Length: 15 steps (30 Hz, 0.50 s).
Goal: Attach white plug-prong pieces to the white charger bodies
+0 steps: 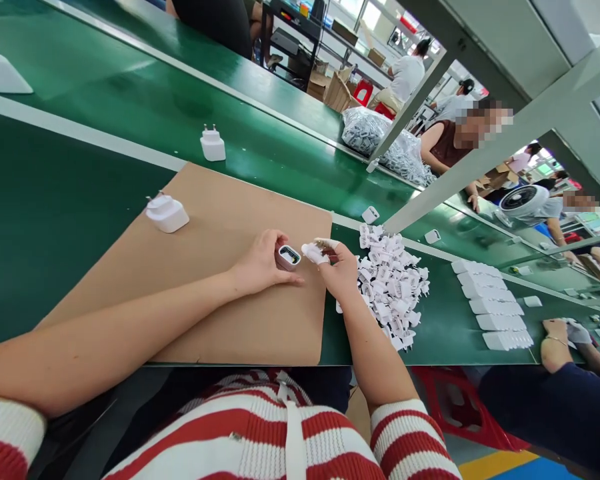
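My left hand (pixel 265 262) is closed around a white charger housing (pixel 289 259), whose open end faces right and shows dark and yellow parts inside. Just to the right, my right hand (pixel 337 263) pinches a small white plastic plug cover (pixel 314 253) a short way from that opening. White coverings show on some of the right fingertips. Both hands are above a brown cardboard sheet (pixel 260 320). Beside my right wrist lies a heap of white plug covers (pixel 393 287). A white charger with two pins (pixel 167 213) lies at the sheet's left.
Another two-pin charger (pixel 213 144) stands on the green conveyor belt (pixel 280 163), with loose white housings (pixel 371 214) farther right. Rows of white housings (pixel 495 307) lie beyond the heap. A slanted metal post (pixel 430 187) rises at the belt. A co-worker's hands (pixel 563 333) are at far right.
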Motion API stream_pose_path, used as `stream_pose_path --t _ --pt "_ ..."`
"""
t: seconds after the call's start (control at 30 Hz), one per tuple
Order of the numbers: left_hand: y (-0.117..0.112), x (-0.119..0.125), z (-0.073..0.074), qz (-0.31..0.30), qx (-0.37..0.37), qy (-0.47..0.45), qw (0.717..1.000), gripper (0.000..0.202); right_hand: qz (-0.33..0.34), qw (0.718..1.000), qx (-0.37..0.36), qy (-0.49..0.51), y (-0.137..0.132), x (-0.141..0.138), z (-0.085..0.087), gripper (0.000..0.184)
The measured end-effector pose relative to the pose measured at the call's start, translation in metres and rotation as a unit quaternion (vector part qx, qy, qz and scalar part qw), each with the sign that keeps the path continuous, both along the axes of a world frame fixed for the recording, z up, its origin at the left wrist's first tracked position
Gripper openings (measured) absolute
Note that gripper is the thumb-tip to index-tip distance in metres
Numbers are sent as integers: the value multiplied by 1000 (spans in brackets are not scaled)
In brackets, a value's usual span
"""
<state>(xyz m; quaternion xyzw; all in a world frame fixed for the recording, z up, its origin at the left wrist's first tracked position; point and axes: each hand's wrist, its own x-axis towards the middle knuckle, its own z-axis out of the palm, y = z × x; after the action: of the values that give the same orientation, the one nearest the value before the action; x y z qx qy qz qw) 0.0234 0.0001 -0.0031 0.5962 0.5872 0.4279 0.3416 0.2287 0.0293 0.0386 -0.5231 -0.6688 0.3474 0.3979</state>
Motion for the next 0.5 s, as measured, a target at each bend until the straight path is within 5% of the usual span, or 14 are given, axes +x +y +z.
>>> stream_pose_path --t 0.1,0.2,0.27,0.37,0.43,0.5 --pt "-1 -5 2 -8 -19 -17 1000 76 14 999 31 16 -9 -7 7 26" --pt "-2 -10 2 -82 -27 -48 995 58 12 999 6 48 -13 -10 9 29" --pt "-1 -9 0 -124 -9 -59 991 72 8 995 -49 85 -12 -11 7 34" --pt "1 -3 -3 -82 28 -26 996 97 14 985 -102 142 -7 -11 3 39" --pt "1 2 -3 -46 42 -1 998 87 16 983 -101 151 -6 -11 2 38" --pt "2 4 -2 -77 45 -6 996 63 9 988 -73 134 -6 -10 4 35"
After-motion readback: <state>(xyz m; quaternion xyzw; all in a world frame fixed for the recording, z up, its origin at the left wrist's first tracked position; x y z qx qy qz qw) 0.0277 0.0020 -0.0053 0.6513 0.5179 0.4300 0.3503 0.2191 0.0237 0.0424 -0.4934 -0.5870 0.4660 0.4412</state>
